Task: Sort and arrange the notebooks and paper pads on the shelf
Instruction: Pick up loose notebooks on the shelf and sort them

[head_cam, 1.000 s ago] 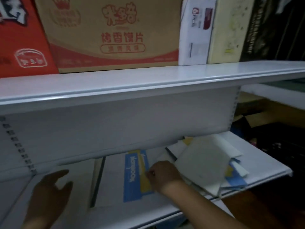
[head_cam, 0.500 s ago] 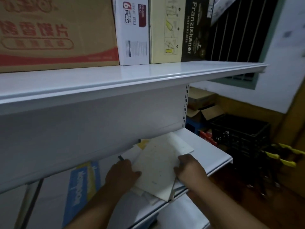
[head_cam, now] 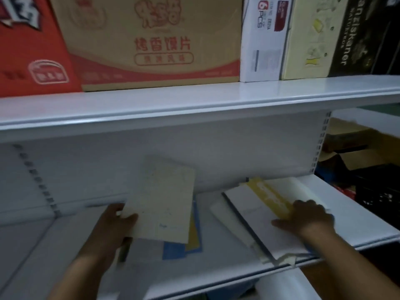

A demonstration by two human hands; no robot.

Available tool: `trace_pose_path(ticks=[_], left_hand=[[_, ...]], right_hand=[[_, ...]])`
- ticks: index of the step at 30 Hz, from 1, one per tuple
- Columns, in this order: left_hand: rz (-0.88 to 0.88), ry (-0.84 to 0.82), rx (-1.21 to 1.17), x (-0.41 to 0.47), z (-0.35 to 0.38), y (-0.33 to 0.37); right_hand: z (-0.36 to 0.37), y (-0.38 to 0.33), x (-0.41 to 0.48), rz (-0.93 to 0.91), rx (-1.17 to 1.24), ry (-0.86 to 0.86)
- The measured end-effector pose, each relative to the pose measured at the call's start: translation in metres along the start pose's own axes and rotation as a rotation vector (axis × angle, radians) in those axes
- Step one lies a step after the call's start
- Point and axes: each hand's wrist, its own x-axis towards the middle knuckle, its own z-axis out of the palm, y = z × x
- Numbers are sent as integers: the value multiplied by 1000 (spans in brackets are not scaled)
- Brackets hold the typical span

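1. Since half a second ago, the cream pad [head_cam: 164, 202] has left the pile [head_cam: 249, 213] on the right. The left hand [head_cam: 114, 224] pinches its lower-left edge, holding it tilted above the blue-and-yellow notebook [head_cam: 192, 241] mid-shelf [head_cam: 357, 213].
2. The right hand [head_cam: 307, 217] rests on the pile, fingers laid loosely, gripping nothing.
3. Judgement: sorting is under way; the pad is not yet set down.

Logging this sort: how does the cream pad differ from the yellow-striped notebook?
The cream pad is raised and tilted, gripped by the left hand; the yellow-striped notebook lies flat under the right hand. The pad's face is plain; the notebook's is white with a yellow band. Both are over the lower shelf.
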Motion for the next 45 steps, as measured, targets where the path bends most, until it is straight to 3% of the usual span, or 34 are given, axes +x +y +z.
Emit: trace_pose_path(ticks=[5, 7, 10, 13, 16, 19, 22, 25, 29, 34, 40, 45], left_hand=[[-84, 235, 19, 8, -103, -30], [-92, 325, 274, 15, -123, -47], [-153, 255, 683, 17, -132, -69], [-139, 215, 703, 14, -134, -78], [-126, 258, 699, 18, -140, -79], [77, 378, 762, 22, -121, -68], [239, 233, 629, 20, -62, -40], [332, -19, 516, 18, 13, -20], [445, -266, 516, 10, 112, -7], [500, -493, 478, 2, 214, 3], [559, -520, 661, 40, 271, 22], [531, -597, 744, 61, 282, 24]], right_hand=[[-41, -14, -10, -134, 473, -67], [-43, -45, -29, -201, 687, -74], [-16, -110, -65, -235, 890, -118], [15, -165, -88, -260, 954, -198], [30, -184, -97, -303, 791, -276], [38, -167, -92, -320, 789, -238], [33, -135, -80, -288, 806, -150], [24, -87, -61, -244, 844, 83], [18, -16, -31, -91, 830, 232], [21, 32, -1, 112, 793, 189], [27, 49, -3, 9, 657, 316], [24, 29, -7, 66, 436, 51]])
